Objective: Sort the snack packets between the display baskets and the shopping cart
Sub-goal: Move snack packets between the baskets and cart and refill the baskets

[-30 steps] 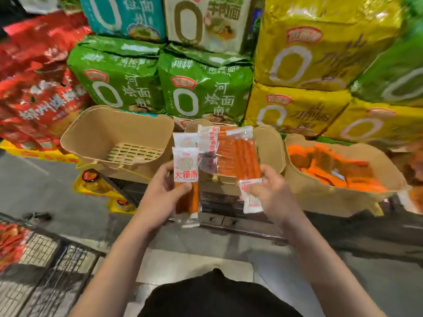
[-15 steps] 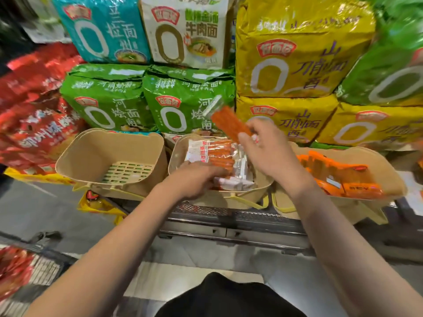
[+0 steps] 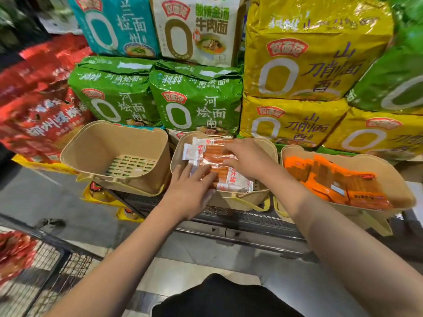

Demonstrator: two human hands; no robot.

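Observation:
Three beige display baskets stand in a row. The left basket [image 3: 91,143] holds nothing. The middle basket [image 3: 265,147] holds clear snack packets [image 3: 212,154] with orange sticks and white labels. The right basket [image 3: 398,191] holds orange packets [image 3: 332,179]. My left hand [image 3: 194,191] rests with straight fingers on the near end of the clear packets. My right hand [image 3: 245,156] lies flat over them, fingers spread. The wire shopping cart [image 3: 57,259] is at the lower left with red packets [image 3: 13,252] inside.
Large noodle bags are stacked behind the baskets: green [image 3: 194,101], yellow [image 3: 309,53], teal [image 3: 114,21], white [image 3: 196,26] and red [image 3: 39,104]. The baskets sit on a dark metal shelf [image 3: 229,218]. Grey floor lies below, with yellow items [image 3: 100,195] under the left basket.
My right hand, which held one orange stick packet up, has come down onto the pile in the middle basket. My left hand now lies flat on the packets there.

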